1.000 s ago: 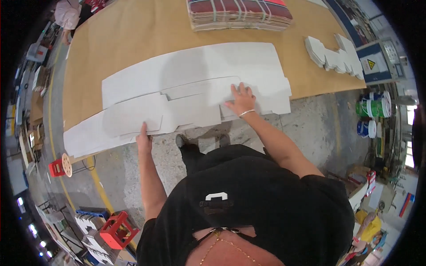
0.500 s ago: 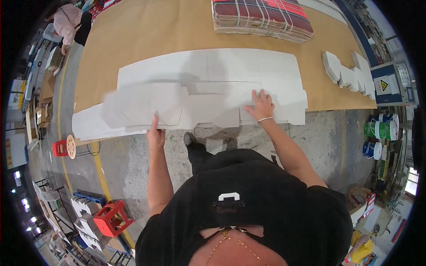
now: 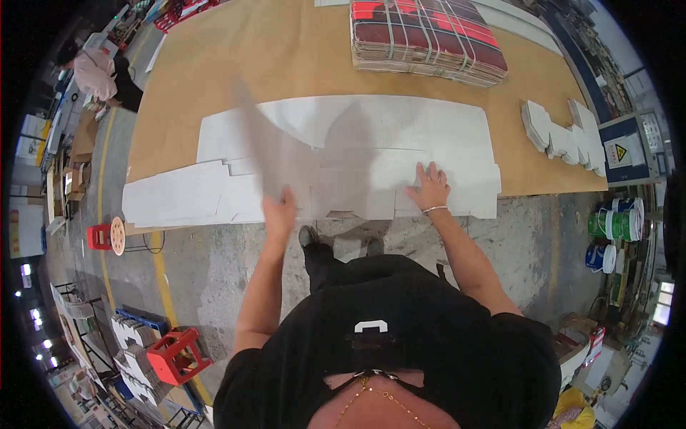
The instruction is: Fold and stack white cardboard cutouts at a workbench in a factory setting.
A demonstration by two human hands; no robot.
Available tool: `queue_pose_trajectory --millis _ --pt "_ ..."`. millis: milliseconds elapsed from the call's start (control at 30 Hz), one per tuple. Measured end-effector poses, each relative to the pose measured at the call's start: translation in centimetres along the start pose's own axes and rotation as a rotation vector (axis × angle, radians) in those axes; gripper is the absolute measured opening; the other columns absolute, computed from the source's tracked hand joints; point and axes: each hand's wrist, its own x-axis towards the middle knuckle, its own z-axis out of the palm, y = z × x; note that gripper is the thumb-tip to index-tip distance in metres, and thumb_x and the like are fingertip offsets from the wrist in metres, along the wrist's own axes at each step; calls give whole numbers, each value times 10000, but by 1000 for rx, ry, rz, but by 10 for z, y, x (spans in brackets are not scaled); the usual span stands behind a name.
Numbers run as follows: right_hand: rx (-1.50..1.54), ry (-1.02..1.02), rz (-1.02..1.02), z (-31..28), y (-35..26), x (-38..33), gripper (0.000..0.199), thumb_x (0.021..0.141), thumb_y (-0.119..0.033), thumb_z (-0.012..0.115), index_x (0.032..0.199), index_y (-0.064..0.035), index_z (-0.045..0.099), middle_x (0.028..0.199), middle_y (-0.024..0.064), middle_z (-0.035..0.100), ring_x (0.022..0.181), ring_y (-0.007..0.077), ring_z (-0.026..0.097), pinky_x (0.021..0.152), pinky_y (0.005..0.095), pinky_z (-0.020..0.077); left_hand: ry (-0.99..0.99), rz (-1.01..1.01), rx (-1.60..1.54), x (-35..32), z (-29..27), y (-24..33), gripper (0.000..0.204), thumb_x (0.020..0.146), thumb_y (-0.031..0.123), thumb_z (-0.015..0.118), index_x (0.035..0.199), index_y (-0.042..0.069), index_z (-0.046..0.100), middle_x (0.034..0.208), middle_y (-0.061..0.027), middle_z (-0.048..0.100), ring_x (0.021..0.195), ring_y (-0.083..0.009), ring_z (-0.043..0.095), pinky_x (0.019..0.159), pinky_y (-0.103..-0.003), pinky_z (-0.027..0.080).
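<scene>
Two white die-cut cardboard sheets (image 3: 343,143) overlapping on brown table (image 3: 286,50). Blurred flap gripped in left hand (image 3: 280,214). Right hand (image 3: 430,187) flat, fingers spread.

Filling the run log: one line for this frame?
left hand: lifting blurred white cardboard sheet | right hand: flat on white die-cut sheet stack | brown table

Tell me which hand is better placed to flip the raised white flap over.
Left, probably. The left hand already grips the blurred, lifted flap at the table's near edge. The right hand lies flat, pinning the white cardboard sheet down.
</scene>
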Motion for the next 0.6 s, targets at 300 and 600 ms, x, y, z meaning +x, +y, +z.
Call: queue_pose_trajectory --millis 300,600 --pt "6 62 -71 10 -12 5 803 655 -534 653 1347 -267 345 1415 141 261 1229 418 287 897 567 333 98 -316 -240 -7 -28 -129 447 792 92 602 1178 -82 458 1117 -155 550 1029 -257 525 880 -339 414" --pt "24 89 -55 13 21 -2 819 643 -585 629 1341 -243 370 1414 155 271 1232 425 282 912 565 305 64 61 72 -1 0 9 464 802 -1 511 1251 -22 395 1153 -149 532 1058 -257 532 864 -372 446"
